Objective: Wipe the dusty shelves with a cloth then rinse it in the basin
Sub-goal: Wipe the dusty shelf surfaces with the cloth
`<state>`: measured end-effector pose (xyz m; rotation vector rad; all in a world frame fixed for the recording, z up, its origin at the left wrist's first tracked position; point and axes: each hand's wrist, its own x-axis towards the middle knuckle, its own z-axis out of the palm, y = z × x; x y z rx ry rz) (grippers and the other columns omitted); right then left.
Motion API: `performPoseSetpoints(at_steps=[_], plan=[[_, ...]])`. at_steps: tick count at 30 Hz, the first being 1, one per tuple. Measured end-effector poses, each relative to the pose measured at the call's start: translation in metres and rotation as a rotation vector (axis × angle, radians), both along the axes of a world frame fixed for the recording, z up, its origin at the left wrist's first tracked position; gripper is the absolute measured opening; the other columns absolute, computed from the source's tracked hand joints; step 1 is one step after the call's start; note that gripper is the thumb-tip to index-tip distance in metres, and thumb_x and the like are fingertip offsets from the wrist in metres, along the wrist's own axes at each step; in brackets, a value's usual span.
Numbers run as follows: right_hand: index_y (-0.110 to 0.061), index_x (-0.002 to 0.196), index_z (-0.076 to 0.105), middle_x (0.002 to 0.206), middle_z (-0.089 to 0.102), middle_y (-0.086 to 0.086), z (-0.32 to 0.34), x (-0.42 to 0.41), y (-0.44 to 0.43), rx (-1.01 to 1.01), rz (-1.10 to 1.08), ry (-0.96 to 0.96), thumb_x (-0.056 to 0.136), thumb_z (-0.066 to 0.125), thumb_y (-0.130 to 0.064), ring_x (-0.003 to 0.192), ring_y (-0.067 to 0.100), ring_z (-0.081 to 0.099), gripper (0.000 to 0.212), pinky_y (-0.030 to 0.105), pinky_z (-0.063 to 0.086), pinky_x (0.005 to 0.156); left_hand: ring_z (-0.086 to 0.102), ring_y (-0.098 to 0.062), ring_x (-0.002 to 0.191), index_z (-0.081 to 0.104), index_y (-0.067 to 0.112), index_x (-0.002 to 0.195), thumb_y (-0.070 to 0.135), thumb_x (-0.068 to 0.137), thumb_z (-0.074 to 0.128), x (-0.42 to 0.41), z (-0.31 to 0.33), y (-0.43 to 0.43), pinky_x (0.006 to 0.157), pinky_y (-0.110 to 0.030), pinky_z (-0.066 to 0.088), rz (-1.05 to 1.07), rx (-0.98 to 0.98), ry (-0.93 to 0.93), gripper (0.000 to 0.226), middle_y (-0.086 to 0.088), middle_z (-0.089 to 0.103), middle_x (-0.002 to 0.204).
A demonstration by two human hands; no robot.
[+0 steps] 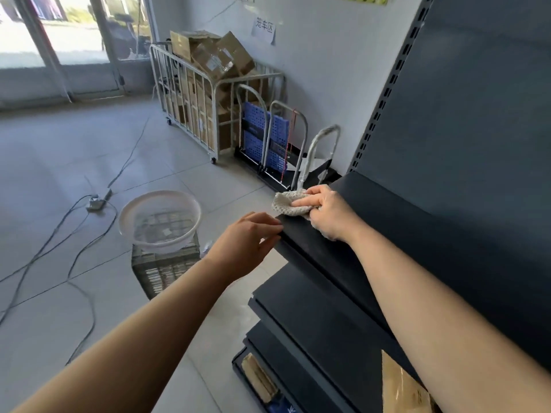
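The right hand (328, 213) grips a nubbly off-white knit cloth (286, 202), bunched on the end corner of the smooth dark metal shelf (417, 222). The left hand (250, 242), just beside the cloth, rests straight fingers on the shelf's front edge. A round translucent basin (161, 194) sits well apart on the left.

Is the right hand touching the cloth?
Touching. The head view shows the right hand on the cloth, a finger lying across its top at the shelf corner.
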<state>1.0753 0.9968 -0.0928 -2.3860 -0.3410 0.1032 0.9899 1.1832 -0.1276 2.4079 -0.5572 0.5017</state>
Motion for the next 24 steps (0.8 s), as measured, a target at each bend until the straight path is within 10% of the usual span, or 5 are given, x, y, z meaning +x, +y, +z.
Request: performPoseSetpoints(at_steps=[4,10,24], plan=[[-0.021,0.115,0.068,0.132,0.045,0.003,-0.005,0.042,0.008,-0.217,0.068,-0.088,0.089,0.040,0.000,0.124,0.022,0.041,0.043,0.035,0.031,0.114,0.064,-0.017,0.097,0.073,0.016,0.103,0.017,0.087,0.063,-0.004,-0.003,-0.006,0.086,-0.037,0.055,0.068,-0.045,0.012,0.018,0.000,0.070,0.106],[-0.013,0.118,0.066,0.127,0.050,0.012,0.012,0.053,0.008,-0.120,-0.043,-0.462,0.089,0.049,0.003,0.119,0.028,0.045,0.037,0.034,0.040,0.104,0.064,-0.013,0.098,0.072,0.018,0.106,0.019,0.088,0.062,-0.006,0.002,-0.009,0.089,-0.034,0.053,0.105,-0.027,0.070,0.021,0.003,0.068,0.110],[-0.009,0.113,0.068,0.129,0.053,0.012,-0.005,0.052,-0.012,-0.143,0.031,-0.364,0.090,0.040,0.005,0.120,0.028,0.048,0.039,0.027,0.035,0.103,0.066,-0.012,0.096,0.073,0.018,0.105,0.019,0.088,0.063,-0.007,0.002,-0.011,0.089,-0.034,0.053,0.124,-0.049,0.084,0.020,0.003,0.069,0.110]])
